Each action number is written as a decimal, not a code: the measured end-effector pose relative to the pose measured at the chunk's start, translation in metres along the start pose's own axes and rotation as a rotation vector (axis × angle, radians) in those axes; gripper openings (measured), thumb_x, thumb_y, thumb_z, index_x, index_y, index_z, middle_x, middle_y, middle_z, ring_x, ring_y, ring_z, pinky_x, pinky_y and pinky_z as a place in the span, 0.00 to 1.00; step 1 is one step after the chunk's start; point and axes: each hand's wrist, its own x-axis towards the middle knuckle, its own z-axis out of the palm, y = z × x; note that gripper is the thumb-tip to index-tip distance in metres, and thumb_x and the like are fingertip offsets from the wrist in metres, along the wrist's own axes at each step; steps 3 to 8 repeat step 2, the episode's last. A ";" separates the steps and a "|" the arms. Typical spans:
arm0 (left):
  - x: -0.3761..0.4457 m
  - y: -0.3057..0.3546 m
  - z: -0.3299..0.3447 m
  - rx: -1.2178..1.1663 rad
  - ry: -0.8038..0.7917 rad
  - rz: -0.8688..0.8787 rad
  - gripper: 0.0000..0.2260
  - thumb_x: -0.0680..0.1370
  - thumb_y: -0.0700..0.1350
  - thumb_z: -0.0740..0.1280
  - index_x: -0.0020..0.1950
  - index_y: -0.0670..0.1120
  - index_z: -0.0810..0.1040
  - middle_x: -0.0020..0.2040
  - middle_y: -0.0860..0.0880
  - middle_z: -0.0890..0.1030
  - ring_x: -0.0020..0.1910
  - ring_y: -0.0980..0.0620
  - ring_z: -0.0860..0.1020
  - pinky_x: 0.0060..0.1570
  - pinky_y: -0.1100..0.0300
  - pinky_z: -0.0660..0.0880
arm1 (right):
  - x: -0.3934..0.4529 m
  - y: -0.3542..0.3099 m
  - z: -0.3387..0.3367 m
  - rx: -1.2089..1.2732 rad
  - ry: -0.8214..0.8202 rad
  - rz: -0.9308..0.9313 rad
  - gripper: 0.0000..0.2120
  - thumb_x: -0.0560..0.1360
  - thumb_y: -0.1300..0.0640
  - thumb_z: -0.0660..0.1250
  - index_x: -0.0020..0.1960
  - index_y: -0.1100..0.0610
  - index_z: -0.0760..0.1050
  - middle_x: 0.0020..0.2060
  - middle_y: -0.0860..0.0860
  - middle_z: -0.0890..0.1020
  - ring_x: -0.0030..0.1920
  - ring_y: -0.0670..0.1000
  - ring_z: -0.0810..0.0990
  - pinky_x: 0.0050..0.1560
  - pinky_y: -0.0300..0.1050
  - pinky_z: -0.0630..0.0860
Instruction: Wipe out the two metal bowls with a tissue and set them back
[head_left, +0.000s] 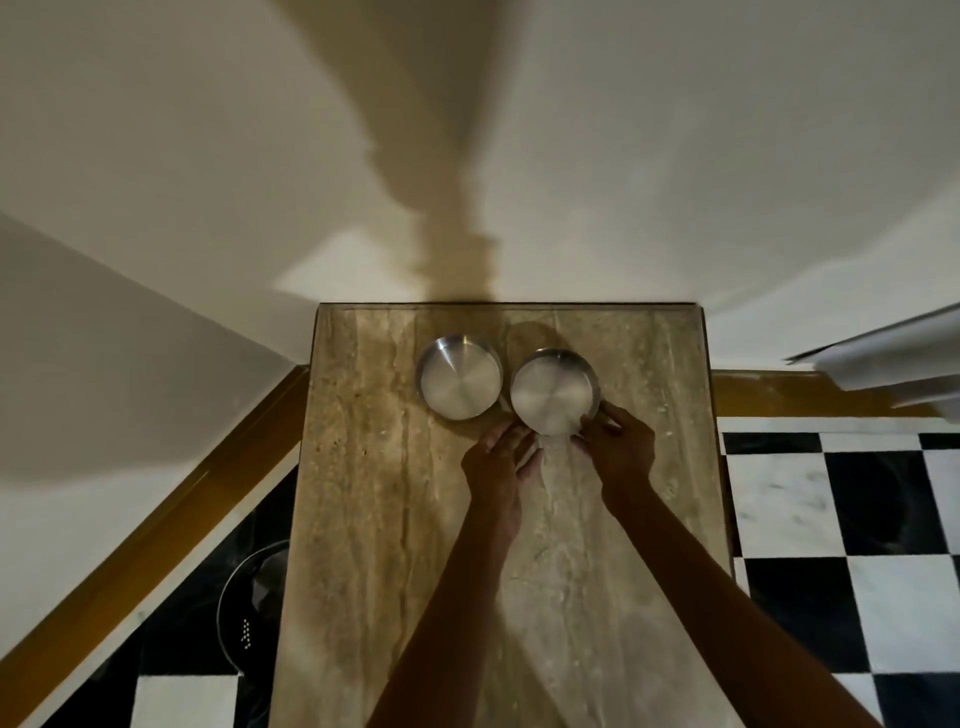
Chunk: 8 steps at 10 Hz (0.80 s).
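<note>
Right hand (621, 447) grip pinches the right bowl (553, 391) at its near rim; left hand (501, 460) open just beside it

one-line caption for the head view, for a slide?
Both hands, left and right, at the near rim of the right metal bowl, left bowl beside it on a stone table.

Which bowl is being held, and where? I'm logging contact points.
The right bowl, at its near rim: the right hand touches the near right edge, the left hand is at the near left. Whether either grip has closed, I cannot tell.
</note>
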 end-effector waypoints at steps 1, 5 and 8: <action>-0.001 0.008 0.005 -0.006 -0.028 -0.029 0.12 0.82 0.34 0.63 0.64 0.35 0.77 0.60 0.37 0.83 0.57 0.44 0.83 0.52 0.53 0.82 | -0.002 -0.011 -0.001 0.047 -0.003 0.058 0.20 0.71 0.70 0.72 0.63 0.64 0.77 0.49 0.64 0.84 0.49 0.61 0.85 0.49 0.52 0.83; -0.014 0.017 -0.005 0.150 -0.038 -0.021 0.11 0.83 0.37 0.62 0.64 0.36 0.77 0.56 0.41 0.83 0.52 0.46 0.82 0.50 0.55 0.79 | -0.013 -0.013 -0.006 -0.025 0.002 0.059 0.23 0.70 0.69 0.73 0.64 0.66 0.76 0.46 0.64 0.85 0.46 0.58 0.86 0.52 0.54 0.83; -0.014 0.017 -0.005 0.150 -0.038 -0.021 0.11 0.83 0.37 0.62 0.64 0.36 0.77 0.56 0.41 0.83 0.52 0.46 0.82 0.50 0.55 0.79 | -0.013 -0.013 -0.006 -0.025 0.002 0.059 0.23 0.70 0.69 0.73 0.64 0.66 0.76 0.46 0.64 0.85 0.46 0.58 0.86 0.52 0.54 0.83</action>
